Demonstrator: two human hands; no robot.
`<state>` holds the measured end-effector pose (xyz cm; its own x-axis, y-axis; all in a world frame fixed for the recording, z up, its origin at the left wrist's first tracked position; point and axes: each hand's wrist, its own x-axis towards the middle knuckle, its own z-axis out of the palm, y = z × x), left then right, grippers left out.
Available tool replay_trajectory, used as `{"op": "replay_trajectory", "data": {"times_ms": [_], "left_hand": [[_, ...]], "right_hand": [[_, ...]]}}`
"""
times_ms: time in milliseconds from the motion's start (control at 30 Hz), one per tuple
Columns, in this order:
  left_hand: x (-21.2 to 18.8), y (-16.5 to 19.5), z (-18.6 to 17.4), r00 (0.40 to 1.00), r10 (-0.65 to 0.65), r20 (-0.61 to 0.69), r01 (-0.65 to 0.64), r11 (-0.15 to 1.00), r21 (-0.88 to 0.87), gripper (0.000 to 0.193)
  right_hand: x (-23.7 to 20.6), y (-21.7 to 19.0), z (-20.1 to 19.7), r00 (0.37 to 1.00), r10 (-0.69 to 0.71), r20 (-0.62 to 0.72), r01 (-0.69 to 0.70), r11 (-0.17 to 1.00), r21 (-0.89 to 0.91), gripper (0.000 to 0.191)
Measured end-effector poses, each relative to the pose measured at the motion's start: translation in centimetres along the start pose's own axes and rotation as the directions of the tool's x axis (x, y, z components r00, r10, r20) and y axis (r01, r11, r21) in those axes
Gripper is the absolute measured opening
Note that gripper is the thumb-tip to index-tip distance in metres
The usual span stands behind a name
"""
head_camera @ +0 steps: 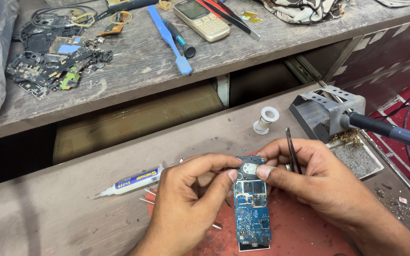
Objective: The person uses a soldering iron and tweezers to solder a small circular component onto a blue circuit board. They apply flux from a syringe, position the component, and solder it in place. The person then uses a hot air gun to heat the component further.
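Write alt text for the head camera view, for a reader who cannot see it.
Two bare hands, left hand and right hand, pinch a small round part at the top of a blue circuit board on a red mat; the right also holds tweezers. A syringe lies left, a soldering iron right.

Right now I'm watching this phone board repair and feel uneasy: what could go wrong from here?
1. The right hand keeps tweezers tucked in while both hands pinch the small round part on the blue circuit board; the tips could scrape the board.
2. The soldering iron rests in its stand near the right wrist; a bump might burn.
3. The left hand sits beside the syringe, which could roll.
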<state>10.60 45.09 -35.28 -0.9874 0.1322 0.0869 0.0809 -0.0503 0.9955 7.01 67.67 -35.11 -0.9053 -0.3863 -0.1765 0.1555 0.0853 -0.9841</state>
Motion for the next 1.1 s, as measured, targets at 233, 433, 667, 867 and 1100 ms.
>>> {"op": "replay_trajectory", "data": {"times_ms": [233,433,667,867,1100], "left_hand": [[0.1,0.8,0.1,0.993,-0.118,-0.030,0.120,0.988,0.098,0.012],[0.3,0.2,0.1,0.992,-0.127,0.020,0.129,0.985,-0.110,0.012],[0.6,-0.6,-0.2,0.995,-0.093,0.022,0.096,0.975,-0.202,0.017],[0.8,-0.5,-0.8,0.993,-0.104,0.047,0.112,0.974,-0.197,0.028],[0.8,-0.7,-0.7,0.993,-0.090,0.073,0.108,0.946,-0.306,0.024]], "right_hand": [[0.1,-0.2,0.1,1.000,0.014,-0.008,-0.014,1.000,0.012,0.020],[0.1,-0.6,0.5,0.993,0.066,-0.095,-0.073,0.995,-0.072,0.021],[0.0,-0.3,0.4,0.997,0.045,-0.064,-0.049,0.997,-0.067,0.021],[0.1,-0.6,0.6,0.995,0.039,-0.090,-0.043,0.998,-0.047,0.020],[0.1,-0.8,0.6,0.988,0.094,-0.126,-0.099,0.994,-0.040,0.020]]}}
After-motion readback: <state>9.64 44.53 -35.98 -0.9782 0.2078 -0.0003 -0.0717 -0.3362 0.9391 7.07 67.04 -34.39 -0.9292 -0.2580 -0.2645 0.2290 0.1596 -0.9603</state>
